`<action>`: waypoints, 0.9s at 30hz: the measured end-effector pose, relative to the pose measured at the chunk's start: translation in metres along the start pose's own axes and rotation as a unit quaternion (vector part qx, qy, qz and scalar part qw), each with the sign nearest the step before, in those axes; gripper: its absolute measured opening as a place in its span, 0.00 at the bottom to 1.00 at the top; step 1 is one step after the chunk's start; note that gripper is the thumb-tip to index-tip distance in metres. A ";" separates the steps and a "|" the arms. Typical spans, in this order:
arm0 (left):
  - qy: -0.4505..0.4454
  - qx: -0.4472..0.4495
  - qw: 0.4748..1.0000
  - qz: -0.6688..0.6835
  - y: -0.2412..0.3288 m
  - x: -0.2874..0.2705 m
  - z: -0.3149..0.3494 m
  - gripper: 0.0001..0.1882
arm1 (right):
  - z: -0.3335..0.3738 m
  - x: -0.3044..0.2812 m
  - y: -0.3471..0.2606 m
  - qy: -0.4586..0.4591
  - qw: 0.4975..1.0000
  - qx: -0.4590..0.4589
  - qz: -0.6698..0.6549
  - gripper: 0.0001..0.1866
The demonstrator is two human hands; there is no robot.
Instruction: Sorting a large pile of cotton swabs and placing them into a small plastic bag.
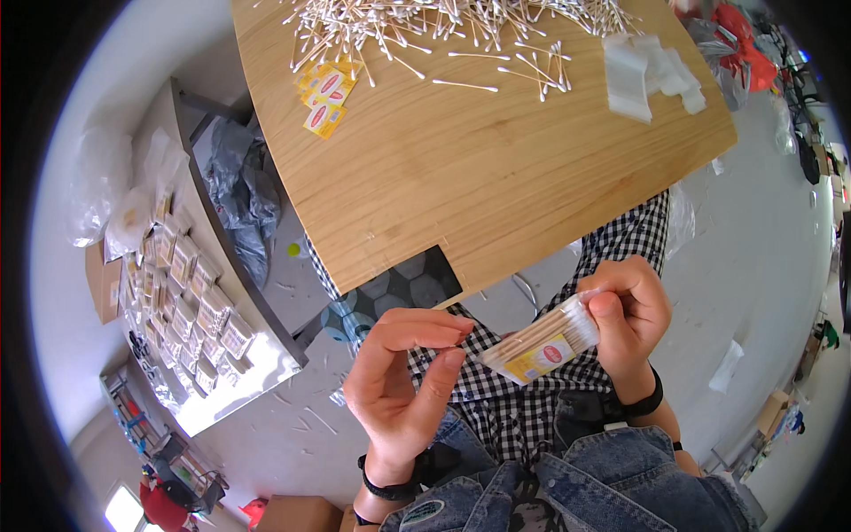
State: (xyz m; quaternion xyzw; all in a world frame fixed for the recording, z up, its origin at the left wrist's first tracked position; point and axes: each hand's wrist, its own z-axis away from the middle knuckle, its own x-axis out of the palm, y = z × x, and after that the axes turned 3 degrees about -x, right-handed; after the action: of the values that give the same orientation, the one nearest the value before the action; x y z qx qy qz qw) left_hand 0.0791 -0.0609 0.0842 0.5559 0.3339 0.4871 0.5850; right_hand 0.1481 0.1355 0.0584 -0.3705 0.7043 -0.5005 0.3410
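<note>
My right hand (631,324) pinches one end of a small clear bag of cotton swabs (541,341) with a yellow label card inside. The bag hangs tilted over my lap, its lower end toward my left hand. My left hand (403,381) is just left of that end, thumb and forefinger slightly apart with nothing visible between them. On the wooden table (443,168) ahead, a heap of loose cotton swabs (443,18) spreads along the far side. Several yellow label cards (326,96) lie at the table's left, and empty clear bags (651,75) at its right.
A side table (208,403) at the left holds many filled swab packs (182,301). Grey plastic sheeting (241,191) hangs beside it. The wooden table's near edge has a dark notch (434,277). Scraps and a clear plastic piece (727,366) lie on the floor.
</note>
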 end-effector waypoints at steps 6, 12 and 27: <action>0.002 0.027 1.000 -0.014 0.000 -0.008 0.002 0.08 | 0.005 0.000 -0.003 0.014 0.999 -0.010 0.028 0.04; 0.005 0.025 1.000 -0.016 -0.002 -0.008 0.004 0.08 | -0.001 0.009 -0.007 0.042 0.992 0.111 -0.048 0.06; -0.063 0.035 0.997 -0.031 -0.003 0.003 0.003 0.11 | 0.006 0.018 0.013 0.044 0.856 0.354 -0.375 0.10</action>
State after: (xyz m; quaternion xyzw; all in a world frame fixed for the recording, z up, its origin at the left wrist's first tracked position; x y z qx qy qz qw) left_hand 0.0832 -0.0583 0.0819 0.5950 0.3299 0.4205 0.6002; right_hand 0.1418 0.1205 0.0428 -0.4383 0.3017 -0.8218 0.2038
